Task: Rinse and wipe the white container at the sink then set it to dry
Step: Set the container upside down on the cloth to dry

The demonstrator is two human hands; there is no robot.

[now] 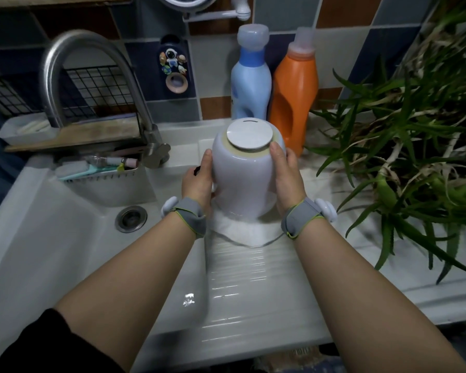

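Container (244, 173) upside down on cloth (242, 230), clamped between left hand (198, 179) and right hand (287, 175).

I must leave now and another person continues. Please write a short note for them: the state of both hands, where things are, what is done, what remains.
Left hand: holds the left side of the white container.
Right hand: holds its right side.
Container: upside down, base up, on or just above a white cloth on the ribbed drainboard, right of the sink.
Faucet: no water running.
Done: cannot tell whether it was rinsed or wiped.
Left: release it to dry.
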